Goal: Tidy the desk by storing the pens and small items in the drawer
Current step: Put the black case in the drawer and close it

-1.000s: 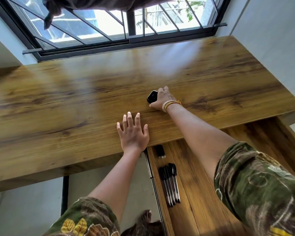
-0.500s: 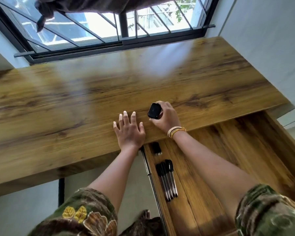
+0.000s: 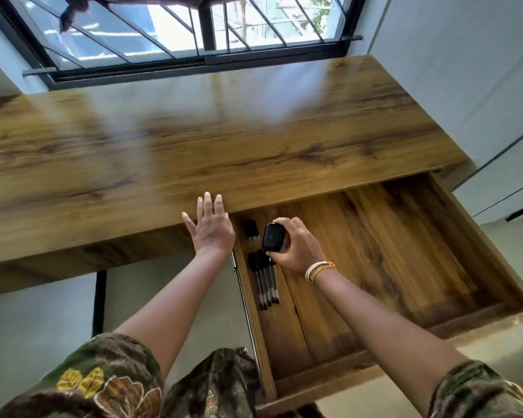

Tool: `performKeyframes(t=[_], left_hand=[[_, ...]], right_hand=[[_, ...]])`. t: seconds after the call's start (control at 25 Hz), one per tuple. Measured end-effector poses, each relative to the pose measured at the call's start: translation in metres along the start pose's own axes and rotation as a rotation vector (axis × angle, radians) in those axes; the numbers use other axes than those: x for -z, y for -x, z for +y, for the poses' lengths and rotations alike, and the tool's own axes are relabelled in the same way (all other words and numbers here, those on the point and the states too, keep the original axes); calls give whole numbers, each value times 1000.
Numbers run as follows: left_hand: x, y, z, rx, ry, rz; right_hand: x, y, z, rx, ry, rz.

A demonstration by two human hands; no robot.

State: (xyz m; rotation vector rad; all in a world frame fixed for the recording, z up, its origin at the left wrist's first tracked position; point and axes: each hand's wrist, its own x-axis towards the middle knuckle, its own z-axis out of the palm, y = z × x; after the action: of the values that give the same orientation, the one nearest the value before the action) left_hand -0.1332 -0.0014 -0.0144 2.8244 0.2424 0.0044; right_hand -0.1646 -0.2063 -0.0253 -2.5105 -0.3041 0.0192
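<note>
- Open drawer [image 3: 405, 267]: pens [image 3: 266, 282] lie inside; right hand [image 3: 296, 245] now grips the black case [image 3: 273, 237] above them, carried off the desk
- Left hand [image 3: 210, 229] spread flat at the desk [image 3: 194, 140] edge; desktop bare, so storing is nearly done

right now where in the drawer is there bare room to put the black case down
The right hand holds the black case over the drawer. Bare: the whole floor right of the pens, out to the right wall. Crowded: the left strip, with the pens and a small black item behind them.
</note>
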Motion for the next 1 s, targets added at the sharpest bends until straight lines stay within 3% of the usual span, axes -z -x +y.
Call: performKeyframes(t=[0.12, 0.24, 0.44, 0.64, 1.0], left_hand=[[-13, 52, 15, 36, 134, 71], [-31, 98, 37, 150, 281, 35], [-47, 151, 43, 250, 463, 22], [-48, 165, 46, 288, 503, 43], [-43, 158, 45, 281, 496, 40]], right_hand=[[-4, 39, 14, -12, -4, -228], [-11, 76, 23, -3, 74, -482], [-17, 105, 24, 56, 127, -704], [-23, 117, 22, 65, 165, -777], [-31, 122, 23, 56, 246, -639]])
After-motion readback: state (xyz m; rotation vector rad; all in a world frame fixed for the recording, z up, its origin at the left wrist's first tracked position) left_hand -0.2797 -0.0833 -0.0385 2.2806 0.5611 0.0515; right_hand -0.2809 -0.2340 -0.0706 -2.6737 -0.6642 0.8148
